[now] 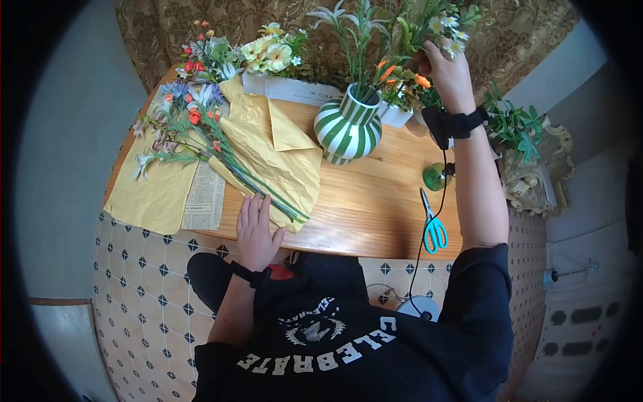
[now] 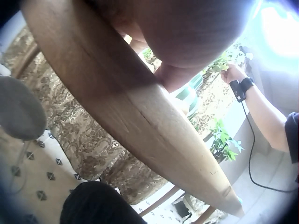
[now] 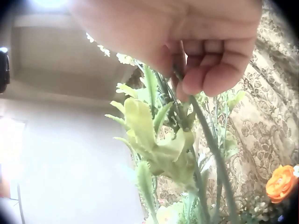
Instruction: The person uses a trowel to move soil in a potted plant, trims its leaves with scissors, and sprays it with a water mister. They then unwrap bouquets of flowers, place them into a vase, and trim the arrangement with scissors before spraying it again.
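High at the back right, my right hand [image 1: 449, 77] pinches a green flower stem [image 3: 212, 144] between thumb and curled fingers. White daisies [image 1: 450, 30] show beside that hand in the head view. Leafy greenery [image 3: 149, 140] surrounds the stem in the right wrist view. Left of this hand, a green-and-white striped vase [image 1: 348, 130] stands upright holding tall leafy stems. My left hand [image 1: 256, 231] rests at the table's front edge with fingers extended, fingertips at the lower stems of a flower bunch [image 1: 244, 175] lying on yellow wrapping paper [image 1: 295, 161].
Scissors with turquoise handles [image 1: 435, 234] lie at the table's right, near a small green roll [image 1: 434, 176]. A black cable [image 1: 418, 261] hangs from my right wrist across the table edge. Behind the vase stand a white planter box [image 1: 288, 88] and orange flowers [image 1: 422, 81].
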The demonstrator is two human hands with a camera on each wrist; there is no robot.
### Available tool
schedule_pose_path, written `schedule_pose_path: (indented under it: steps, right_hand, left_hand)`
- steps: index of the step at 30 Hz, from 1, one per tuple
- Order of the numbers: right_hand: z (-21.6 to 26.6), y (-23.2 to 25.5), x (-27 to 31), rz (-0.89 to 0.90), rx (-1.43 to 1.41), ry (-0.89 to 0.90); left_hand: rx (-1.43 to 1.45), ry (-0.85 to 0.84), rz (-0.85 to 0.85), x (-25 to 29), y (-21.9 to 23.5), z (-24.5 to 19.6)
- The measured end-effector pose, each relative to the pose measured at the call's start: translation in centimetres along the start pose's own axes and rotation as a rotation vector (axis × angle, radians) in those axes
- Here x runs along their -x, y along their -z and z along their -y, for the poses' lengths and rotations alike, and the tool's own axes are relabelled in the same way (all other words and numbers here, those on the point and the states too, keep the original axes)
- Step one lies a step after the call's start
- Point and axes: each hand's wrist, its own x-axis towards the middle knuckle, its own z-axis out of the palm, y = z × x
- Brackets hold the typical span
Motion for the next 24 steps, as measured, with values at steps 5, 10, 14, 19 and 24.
schedule_pose_path:
  steps: [5, 10, 14, 19, 24]
  right_hand:
    - [1.3, -0.9, -0.5, 0.014, 0.116, -0.019]
    - [-1.5, -1.9, -1.3, 0.053, 0.024, 0.047]
    - [-2.2, -2.3, -0.6, 0.093, 0.101, -0.02]
    - [-2.7, -2.1, -0.9, 0.084, 0.191, -0.038]
    - [-2.3, -2.3, -0.7, 0.05, 0.127, -0.006]
  left_hand:
    - [0.038, 0.01, 0.029, 0.0, 0.3, -0.1]
    - [0.025, 0.0, 0.012, 0.0, 0.3, 0.0]
    - [0.022, 0.0, 0.006, 0.0, 0.2, 0.0]
    - [0.031, 0.006, 0.026, 0.0, 0.3, 0.0]
    - [0.038, 0.007, 0.028, 0.1, 0.2, 0.0]
